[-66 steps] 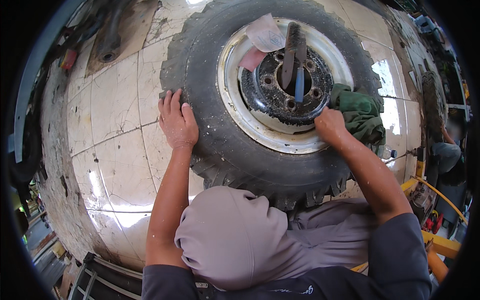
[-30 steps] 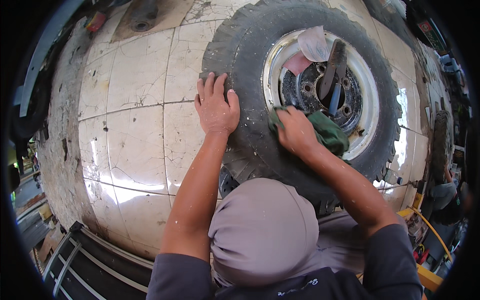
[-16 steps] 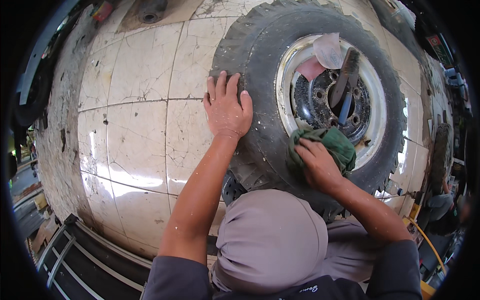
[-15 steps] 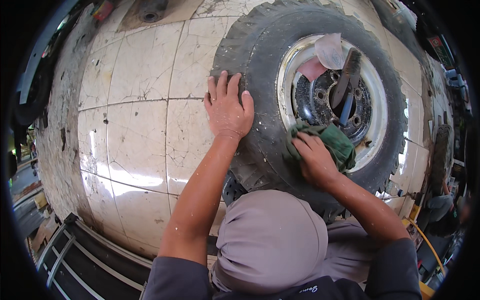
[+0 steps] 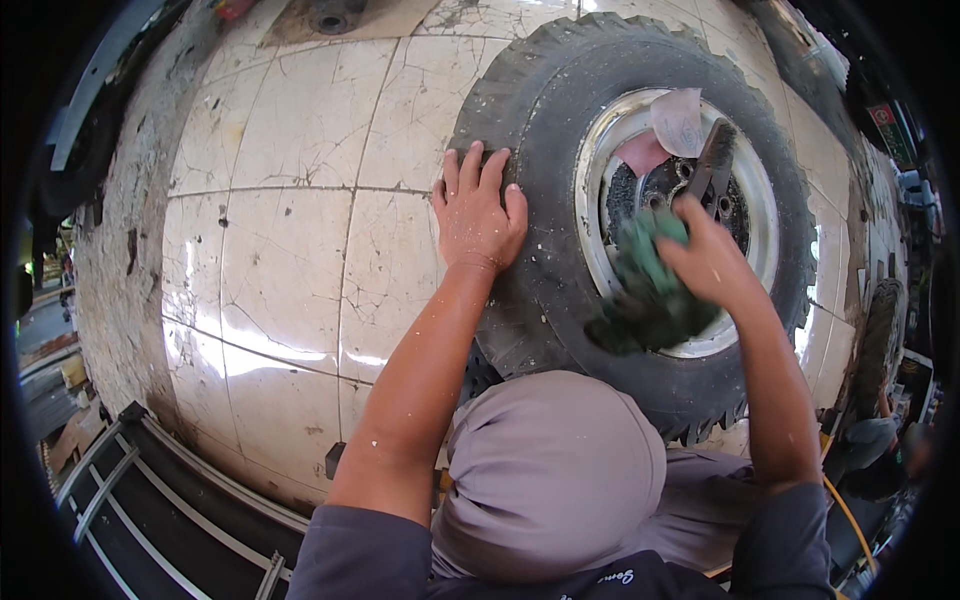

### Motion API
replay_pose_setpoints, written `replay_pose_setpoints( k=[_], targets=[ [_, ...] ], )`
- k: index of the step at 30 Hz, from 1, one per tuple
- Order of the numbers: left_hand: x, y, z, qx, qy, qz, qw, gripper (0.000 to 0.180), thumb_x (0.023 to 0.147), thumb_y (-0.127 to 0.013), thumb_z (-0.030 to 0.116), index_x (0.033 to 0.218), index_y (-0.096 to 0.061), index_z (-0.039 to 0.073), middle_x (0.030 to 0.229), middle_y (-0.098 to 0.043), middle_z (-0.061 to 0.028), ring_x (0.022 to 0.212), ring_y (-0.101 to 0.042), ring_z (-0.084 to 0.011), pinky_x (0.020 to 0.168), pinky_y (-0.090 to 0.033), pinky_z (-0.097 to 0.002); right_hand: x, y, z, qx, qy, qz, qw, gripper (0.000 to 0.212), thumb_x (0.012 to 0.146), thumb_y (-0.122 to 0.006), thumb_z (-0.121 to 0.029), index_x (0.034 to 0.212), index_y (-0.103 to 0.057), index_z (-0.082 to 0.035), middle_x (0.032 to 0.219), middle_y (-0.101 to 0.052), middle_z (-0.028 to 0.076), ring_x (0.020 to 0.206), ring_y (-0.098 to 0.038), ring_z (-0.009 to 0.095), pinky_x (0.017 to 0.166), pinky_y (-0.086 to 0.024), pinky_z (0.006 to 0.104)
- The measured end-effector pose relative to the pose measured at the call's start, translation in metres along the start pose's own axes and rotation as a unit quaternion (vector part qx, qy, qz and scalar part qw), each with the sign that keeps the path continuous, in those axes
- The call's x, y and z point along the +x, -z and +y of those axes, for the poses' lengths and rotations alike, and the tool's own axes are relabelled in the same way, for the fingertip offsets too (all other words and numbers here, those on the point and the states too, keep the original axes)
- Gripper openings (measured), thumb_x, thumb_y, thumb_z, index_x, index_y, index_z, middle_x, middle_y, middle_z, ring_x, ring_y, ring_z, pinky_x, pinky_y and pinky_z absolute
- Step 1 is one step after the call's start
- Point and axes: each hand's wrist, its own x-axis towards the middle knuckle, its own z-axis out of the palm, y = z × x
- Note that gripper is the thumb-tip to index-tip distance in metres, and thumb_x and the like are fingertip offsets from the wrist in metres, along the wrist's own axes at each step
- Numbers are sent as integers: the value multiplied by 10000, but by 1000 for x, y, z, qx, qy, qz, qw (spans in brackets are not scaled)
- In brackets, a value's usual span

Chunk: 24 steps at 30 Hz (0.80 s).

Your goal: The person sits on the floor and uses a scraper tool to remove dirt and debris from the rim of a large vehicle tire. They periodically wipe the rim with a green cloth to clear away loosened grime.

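A large black tyre [image 5: 540,170] on a scuffed silver wheel rim [image 5: 590,180] lies flat on the floor. My left hand [image 5: 480,215] rests open on the tyre's left edge, fingers spread. In my right hand [image 5: 712,255], slightly blurred, is a crumpled green cloth [image 5: 650,290], held over the near left part of the rim. The cloth hangs partly onto the tyre's sidewall. A dark bristled brush [image 5: 715,150] lies across the black wheel centre, its lower part hidden behind my hand. Beside it are a whitish paper sheet [image 5: 678,122] and a pinkish piece [image 5: 642,152].
Cracked cream floor tiles [image 5: 280,130] spread to the left. A round dark metal part [image 5: 332,18] sits on cardboard at the far side. A black, metal-railed object [image 5: 180,500] stands near left. My bent knee [image 5: 555,460] is close to the tyre.
My right hand has lifted the cloth and moved up and right over the wheel centre, covering the blue handle seen before. My left hand stays on the tyre; the whole view has shifted slightly.
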Motion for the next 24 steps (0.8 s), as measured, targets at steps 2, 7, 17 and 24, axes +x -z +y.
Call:
replay_pose_setpoints(
  k=[2,7,17,24],
  targets=[
    [1,-4,4,-3,-5,-2,1000,495,961,-490,290,1447,-502,197,1579,-394,-118,1507,-249,-381,1214,-200,-553,-47,18,-1,-142,-66,-141,977,419,856,-631,-234,1223,-550,-50,1069,-672,292,1046,-649,463,890,-511,529],
    [3,-9,7,-11,-30,13,999,498,959,-497,288,1446,-504,186,1575,-396,-133,1502,-251,-396,1208,-206,-559,-106,-27,74,-347,48,-74,934,162,821,-639,-123,972,-660,-70,963,-619,144,926,-675,356,769,-575,452],
    [2,-10,11,-3,-15,4,1000,507,971,-492,318,1453,-494,163,1589,-375,-140,1522,-210,-396,1214,-180,-567,-63,-98,81,-300,172,-67,936,150,788,-634,-93,933,-653,-59,919,-599,130,848,-673,319,690,-577,432],
    [-1,-10,7,8,-13,4,1000,514,970,-486,324,1460,-487,170,1592,-369,-139,1523,-207,-398,1213,-180,-571,-22,-125,35,-125,46,35,990,213,826,-612,-86,1023,-691,-69,955,-661,198,862,-665,416,769,-542,506]
  ],
)
